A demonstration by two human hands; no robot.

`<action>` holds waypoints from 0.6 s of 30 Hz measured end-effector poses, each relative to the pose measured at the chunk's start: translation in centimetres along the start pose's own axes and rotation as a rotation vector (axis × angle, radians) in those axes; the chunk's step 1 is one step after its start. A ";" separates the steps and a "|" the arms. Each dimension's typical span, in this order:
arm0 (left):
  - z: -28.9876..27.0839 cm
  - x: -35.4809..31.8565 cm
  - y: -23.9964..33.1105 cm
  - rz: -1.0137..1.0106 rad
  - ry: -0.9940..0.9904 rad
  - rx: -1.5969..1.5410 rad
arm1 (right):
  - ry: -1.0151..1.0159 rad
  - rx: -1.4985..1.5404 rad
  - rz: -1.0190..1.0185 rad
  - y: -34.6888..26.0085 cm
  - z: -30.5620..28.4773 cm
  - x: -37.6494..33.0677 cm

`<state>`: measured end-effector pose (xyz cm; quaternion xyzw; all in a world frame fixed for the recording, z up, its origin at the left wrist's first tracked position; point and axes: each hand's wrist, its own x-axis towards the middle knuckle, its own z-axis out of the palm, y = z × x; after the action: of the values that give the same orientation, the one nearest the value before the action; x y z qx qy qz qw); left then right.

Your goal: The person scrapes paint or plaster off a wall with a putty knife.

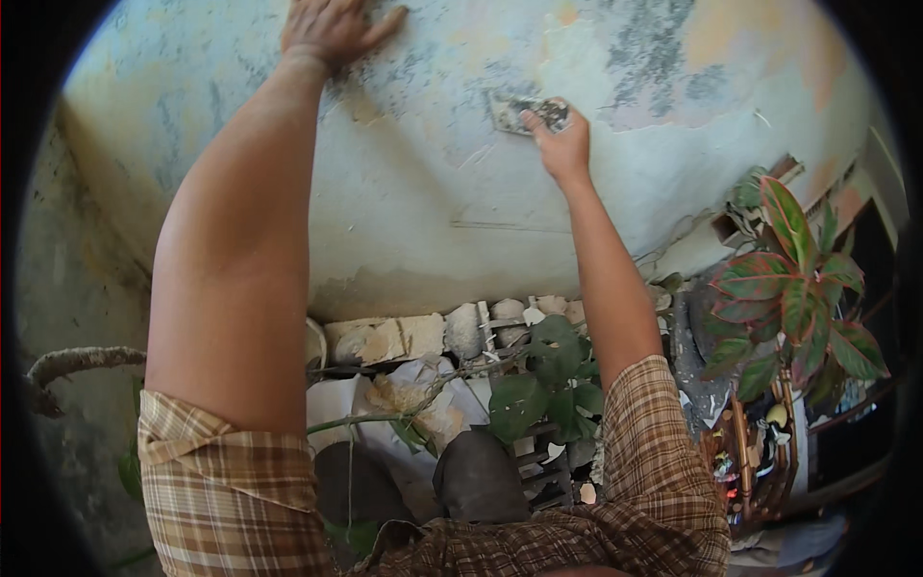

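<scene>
My left hand [336,29] is pressed against the pale, peeling wall [385,221] at the top. Its thumb sticks out to the right, and the upper edge of the picture cuts off some of its fingertips. Further right, my right hand [562,144] grips a flat scraper [511,113], smeared grey and black, with its blade end against the wall. My thumb lies on top of the scraper. Around it the paint is flaking, with dark mottled patches and bare peach-coloured areas above and to the right. Fine scratch marks show on the wall below the blade.
Stones and rubble [461,332] line the wall's foot. A green vine [524,404] crosses in front of my knees [481,476]. On the right stands a red-edged leafy plant [793,298]. A curved, rough-rimmed object [87,358] juts out at the left.
</scene>
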<state>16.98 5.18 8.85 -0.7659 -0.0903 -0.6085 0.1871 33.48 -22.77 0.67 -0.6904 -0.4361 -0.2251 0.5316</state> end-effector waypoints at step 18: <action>0.1 -0.5 -0.2 0.010 0.068 0.069 | 0.067 0.126 -0.050 -0.5 7.2 -4.1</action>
<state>16.86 5.43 8.37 -0.7382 -0.1011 -0.6298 0.2196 29.86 -17.48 -4.64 -0.6363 -0.4485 -0.2335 0.5826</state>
